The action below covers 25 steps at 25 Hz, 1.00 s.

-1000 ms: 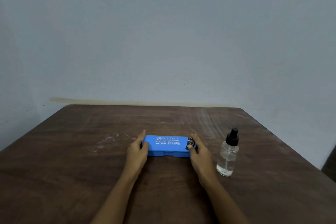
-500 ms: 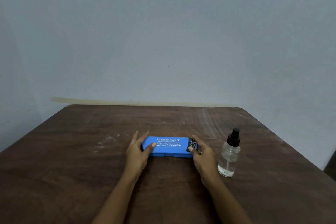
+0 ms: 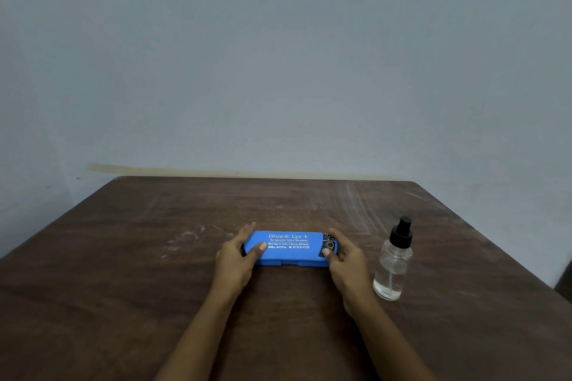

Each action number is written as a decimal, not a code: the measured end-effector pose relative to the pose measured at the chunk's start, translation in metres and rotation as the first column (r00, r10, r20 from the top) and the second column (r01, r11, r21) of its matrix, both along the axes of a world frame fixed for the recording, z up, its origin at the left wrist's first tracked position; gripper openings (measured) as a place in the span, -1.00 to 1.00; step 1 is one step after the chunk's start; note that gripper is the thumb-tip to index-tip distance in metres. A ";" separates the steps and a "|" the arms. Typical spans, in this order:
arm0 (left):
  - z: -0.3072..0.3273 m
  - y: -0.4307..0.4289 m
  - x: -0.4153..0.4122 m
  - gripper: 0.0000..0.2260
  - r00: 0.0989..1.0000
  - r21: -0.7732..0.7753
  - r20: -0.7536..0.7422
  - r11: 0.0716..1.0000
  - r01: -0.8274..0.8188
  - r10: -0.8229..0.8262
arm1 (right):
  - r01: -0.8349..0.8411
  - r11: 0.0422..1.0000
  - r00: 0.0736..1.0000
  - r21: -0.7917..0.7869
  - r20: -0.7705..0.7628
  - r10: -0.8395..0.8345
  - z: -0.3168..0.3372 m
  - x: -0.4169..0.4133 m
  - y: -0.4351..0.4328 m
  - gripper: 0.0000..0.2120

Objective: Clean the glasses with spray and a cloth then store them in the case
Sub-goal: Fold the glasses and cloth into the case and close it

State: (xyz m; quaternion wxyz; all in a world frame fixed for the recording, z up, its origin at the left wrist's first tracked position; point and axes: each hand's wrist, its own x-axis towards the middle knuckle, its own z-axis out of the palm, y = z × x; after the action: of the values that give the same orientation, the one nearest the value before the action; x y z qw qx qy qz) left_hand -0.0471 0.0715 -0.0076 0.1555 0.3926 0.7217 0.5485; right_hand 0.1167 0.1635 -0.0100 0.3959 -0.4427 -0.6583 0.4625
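Gripping the closed blue glasses case (image 3: 288, 246), flat on the table (image 3: 123, 288), left hand (image 3: 235, 260) and right hand (image 3: 346, 257) each clasp one end, thumbs on top. The spray bottle (image 3: 392, 260) at its three o'clock could topple if the right hand jerks.

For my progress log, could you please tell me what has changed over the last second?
The left hand slid its thumb from the left end of the blue glasses case onto its lid, gripping it. The right hand kept holding the right end, thumb on top. The case stays closed on the table; the spray bottle has not moved.
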 end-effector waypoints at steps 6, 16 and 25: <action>-0.002 -0.005 0.009 -0.57 0.997 0.046 -0.062 0.998 -0.051 0.054 | 0.068 0.997 0.993 0.021 -0.103 -0.066 -0.004 -0.001 -0.011 -0.52; 0.000 -0.024 0.031 -0.50 0.993 0.051 -0.001 0.991 -0.122 0.122 | 0.137 0.990 0.977 0.038 -0.171 -0.129 -0.007 0.010 -0.026 -0.61; 0.000 -0.048 0.046 -0.54 0.998 0.017 -0.011 0.998 -0.059 0.059 | 0.101 0.994 0.974 -0.027 -0.201 -0.105 -0.007 0.031 -0.043 -0.61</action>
State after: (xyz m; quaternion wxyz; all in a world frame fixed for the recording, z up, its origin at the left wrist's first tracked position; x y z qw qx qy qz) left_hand -0.0006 0.0239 -0.0074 0.1316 0.3758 0.7292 0.5566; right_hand 0.1476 0.1203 -0.0173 0.4808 -0.4301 -0.5870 0.4892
